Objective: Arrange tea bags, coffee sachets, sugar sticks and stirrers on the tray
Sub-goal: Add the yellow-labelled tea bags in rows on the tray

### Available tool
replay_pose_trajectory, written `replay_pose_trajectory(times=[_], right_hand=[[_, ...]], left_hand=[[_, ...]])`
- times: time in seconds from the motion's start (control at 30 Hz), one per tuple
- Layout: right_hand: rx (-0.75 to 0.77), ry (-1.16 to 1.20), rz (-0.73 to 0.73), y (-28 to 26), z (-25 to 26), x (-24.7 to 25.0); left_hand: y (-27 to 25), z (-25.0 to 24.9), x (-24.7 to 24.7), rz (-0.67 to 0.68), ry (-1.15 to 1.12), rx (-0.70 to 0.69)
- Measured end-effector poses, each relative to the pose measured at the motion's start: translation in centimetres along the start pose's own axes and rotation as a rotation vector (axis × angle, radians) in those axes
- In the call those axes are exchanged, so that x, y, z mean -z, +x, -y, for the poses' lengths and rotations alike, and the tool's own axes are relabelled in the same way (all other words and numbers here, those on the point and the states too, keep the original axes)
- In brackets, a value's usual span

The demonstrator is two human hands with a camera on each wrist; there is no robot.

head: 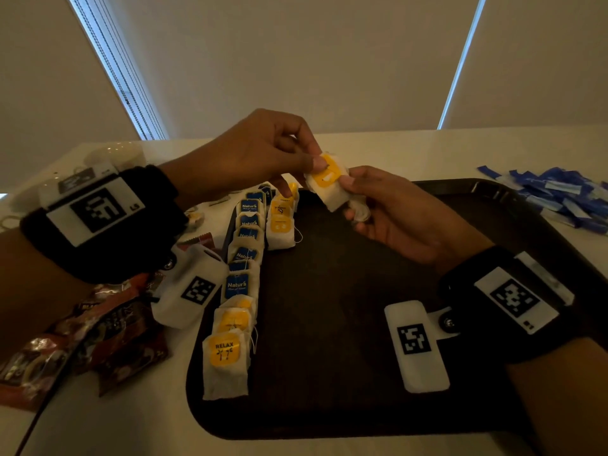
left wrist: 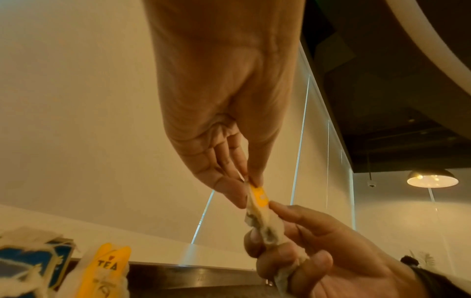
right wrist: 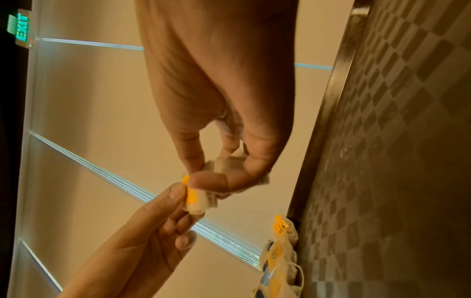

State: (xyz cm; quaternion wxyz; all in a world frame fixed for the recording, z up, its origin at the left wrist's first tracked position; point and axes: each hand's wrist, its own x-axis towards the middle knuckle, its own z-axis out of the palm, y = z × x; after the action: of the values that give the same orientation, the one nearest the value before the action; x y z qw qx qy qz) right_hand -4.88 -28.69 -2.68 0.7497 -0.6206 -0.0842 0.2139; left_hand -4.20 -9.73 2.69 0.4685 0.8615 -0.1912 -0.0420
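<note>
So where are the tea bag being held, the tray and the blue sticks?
Tea bag (head: 326,179): head view, on its yellow tag.
Tray (head: 345,324): head view, on its bare dark floor.
Blue sticks (head: 559,195): head view, middle of the pile beside the tray.

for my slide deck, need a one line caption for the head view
Both hands, left and right, pinch a yellow-tagged tea bag above a dark tray.

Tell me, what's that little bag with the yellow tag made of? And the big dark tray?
The tea bag, pinched by both hands, looks like thin, soft, matte white paper: it crumples, and dark leaves show through. The tray seems hard dark plastic, though wood is possible.
</note>
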Motion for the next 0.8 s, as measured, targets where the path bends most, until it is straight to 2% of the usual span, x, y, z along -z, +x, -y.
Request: replay_pose_trajectory(times=[0.23, 0.47, 0.67, 0.8], right_hand=[[-0.042, 0.088, 0.019, 0.0, 0.0, 0.1], [-0.011, 0.108, -0.003, -0.1, -0.1, 0.2], [-0.009, 0.123, -0.06, 0.3, -0.2, 0.4], [0.006, 0.155, -0.113, 0.4, -0.2, 0.5]], left_hand=[[-0.2, 0.0, -0.6, 0.017, 0.051, -0.018], [-0.7, -0.2, -0.6, -0.072, 0.245, -0.188], [-1.1, 0.2, -0.7, -0.1, 0.231, -0.254], [-1.7, 0.3, 0.2, -0.094, 0.126, -0.196]])
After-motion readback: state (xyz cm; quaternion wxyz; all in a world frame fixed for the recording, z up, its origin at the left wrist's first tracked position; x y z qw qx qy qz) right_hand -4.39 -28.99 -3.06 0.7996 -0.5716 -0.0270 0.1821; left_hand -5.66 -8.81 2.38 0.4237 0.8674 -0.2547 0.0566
